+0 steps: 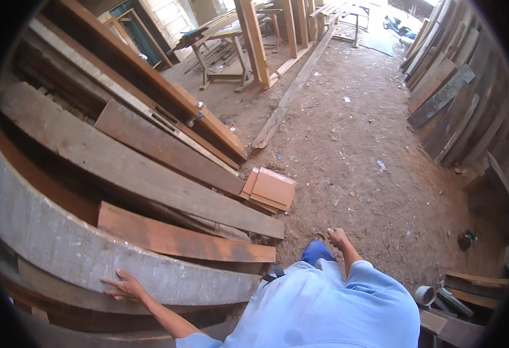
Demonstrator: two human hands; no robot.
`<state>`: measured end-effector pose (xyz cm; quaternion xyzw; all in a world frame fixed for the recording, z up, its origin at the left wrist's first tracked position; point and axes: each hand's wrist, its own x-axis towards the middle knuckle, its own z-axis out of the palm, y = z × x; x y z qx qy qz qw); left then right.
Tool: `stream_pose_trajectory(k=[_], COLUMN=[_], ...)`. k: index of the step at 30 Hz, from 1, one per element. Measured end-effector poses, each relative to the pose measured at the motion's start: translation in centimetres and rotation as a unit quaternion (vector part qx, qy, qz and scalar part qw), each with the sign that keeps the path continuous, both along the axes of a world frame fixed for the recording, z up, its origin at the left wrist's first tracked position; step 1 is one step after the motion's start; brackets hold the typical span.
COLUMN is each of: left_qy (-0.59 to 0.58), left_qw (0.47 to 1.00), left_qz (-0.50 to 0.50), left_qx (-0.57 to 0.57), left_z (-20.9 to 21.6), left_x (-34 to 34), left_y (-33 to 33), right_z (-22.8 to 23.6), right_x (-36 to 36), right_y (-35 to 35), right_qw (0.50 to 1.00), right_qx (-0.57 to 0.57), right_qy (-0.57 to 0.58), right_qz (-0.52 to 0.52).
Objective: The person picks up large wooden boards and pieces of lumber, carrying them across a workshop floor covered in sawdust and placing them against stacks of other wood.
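Observation:
My left hand (126, 286) rests with its fingers spread against a wide, pale grey board (63, 235), which leans with other planks on my left. The fingers lie flat on the board and do not wrap round it. My right hand (337, 236) hangs in front of my body above the dirt floor, its fingers curled in. Nothing shows in it. Beside the grey board stands a shorter reddish-brown board (188, 235). A long weathered plank (144, 177) leans just beyond that.
A small stack of flat reddish-orange pieces (273, 189) lies at the feet of the planks. Many boards (463, 87) lean along the right side. A long beam (295, 90) lies on the dirt floor (353, 151). Trestles (222, 61) stand farther off. A tape roll (424, 295) is at lower right.

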<state>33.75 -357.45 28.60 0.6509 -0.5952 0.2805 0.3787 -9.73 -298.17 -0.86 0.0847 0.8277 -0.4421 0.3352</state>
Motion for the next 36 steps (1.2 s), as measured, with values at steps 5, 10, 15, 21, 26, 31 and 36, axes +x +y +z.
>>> stream_pose_trajectory(k=[5,10,15,21,26,31,36], left_qy=[0.001,-0.165,-0.099,-0.028,0.143,0.062,0.019], left_qw=[0.995,0.629,0.258,0.522,0.444,0.376,0.32], left_qz=[-0.004,-0.356,-0.465,-0.465,-0.391,-0.321,-0.308], left_qx=[0.097,0.671,0.841,0.715,0.793,0.867,0.896], left_z=[-12.0,-22.4,-27.7,-20.0,-26.8,-35.0,-35.2], left_x=[-9.7,-25.8,-41.4,-59.5,-63.7,-59.8,-66.8], left_y=[7.4,22.2,28.6,28.7,26.6,24.5,23.4], right_z=[2.1,-0.5,1.3,4.8,8.6,16.1,32.1], right_x=[-4.5,-8.1,-14.1,-19.2,-25.1,-42.9,-57.3], right_y=[-1.7,4.5,13.3,20.0,10.6,3.9,-5.5], right_qw=[0.982,0.98,0.96,0.95,0.928,0.787,0.884], right_qx=[0.089,0.18,0.206,0.147,-0.175,-0.493,-0.32], right_qy=[0.155,0.065,-0.168,-0.275,-0.31,-0.367,0.2], right_qz=[0.059,0.063,0.087,0.003,-0.112,-0.049,0.275])
